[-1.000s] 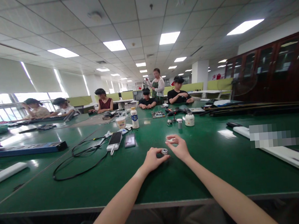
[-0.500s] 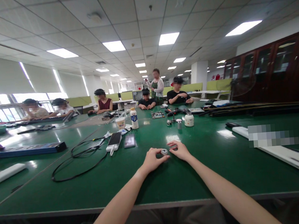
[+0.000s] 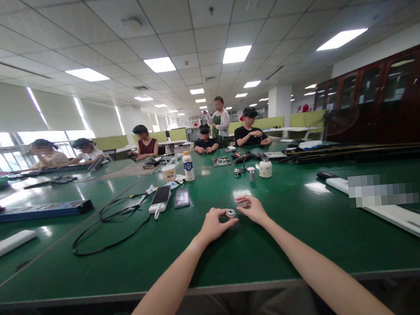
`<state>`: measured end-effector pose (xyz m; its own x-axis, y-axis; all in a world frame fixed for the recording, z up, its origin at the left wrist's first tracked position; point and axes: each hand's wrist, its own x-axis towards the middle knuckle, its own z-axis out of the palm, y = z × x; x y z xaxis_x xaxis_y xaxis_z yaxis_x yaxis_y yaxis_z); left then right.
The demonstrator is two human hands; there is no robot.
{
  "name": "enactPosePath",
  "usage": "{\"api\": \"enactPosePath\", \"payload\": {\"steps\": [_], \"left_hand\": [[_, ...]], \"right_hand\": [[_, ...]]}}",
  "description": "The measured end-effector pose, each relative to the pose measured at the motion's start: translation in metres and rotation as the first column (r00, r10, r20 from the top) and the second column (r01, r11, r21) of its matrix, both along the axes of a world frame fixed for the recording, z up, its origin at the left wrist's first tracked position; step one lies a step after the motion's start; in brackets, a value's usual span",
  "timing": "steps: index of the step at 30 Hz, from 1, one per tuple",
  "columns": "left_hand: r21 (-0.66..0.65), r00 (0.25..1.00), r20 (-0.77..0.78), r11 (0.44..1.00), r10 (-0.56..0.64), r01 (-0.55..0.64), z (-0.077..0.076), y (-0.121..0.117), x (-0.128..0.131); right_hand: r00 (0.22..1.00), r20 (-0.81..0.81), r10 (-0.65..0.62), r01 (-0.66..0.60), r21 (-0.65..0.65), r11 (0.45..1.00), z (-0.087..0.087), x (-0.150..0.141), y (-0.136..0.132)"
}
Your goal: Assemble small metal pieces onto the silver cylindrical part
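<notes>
In the head view, the left hand (image 3: 216, 225) rests low over the green table (image 3: 297, 247), thumb and forefinger pinching a small round disc (image 3: 230, 213) from either side. The disc sits near the tabletop, its top face up; whether it touches the surface is hard to tell. The right hand (image 3: 253, 211) is just beside it, fingers curved and spread apart from the thumb, with a gap to the disc. Beyond the hands stand a grey canister (image 3: 251, 175) and a white jar (image 3: 265, 169). Left of them are a phone (image 3: 161, 195), a card (image 3: 181, 198) and a bottle (image 3: 188, 166).
</notes>
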<state>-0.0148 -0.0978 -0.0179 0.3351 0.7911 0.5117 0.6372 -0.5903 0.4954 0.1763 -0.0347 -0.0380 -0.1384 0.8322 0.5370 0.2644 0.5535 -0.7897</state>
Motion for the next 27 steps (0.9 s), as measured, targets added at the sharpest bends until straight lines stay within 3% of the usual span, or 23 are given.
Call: {"api": "enactPosePath", "payload": {"steps": [9, 27], "left_hand": [[0.017, 1.0, -0.016, 1.0, 0.001, -0.001, 0.0, 0.001, 0.0], [0.022, 1.0, -0.003, 0.999, -0.026, 0.026, -0.004, 0.004, -0.001]], "right_hand": [[0.989, -0.102, 0.11, -0.093, 0.154, 0.984, 0.028, -0.029, -0.041], [0.991, -0.004, 0.137, -0.134, 0.168, 0.977, 0.031, -0.032, -0.052]]}}
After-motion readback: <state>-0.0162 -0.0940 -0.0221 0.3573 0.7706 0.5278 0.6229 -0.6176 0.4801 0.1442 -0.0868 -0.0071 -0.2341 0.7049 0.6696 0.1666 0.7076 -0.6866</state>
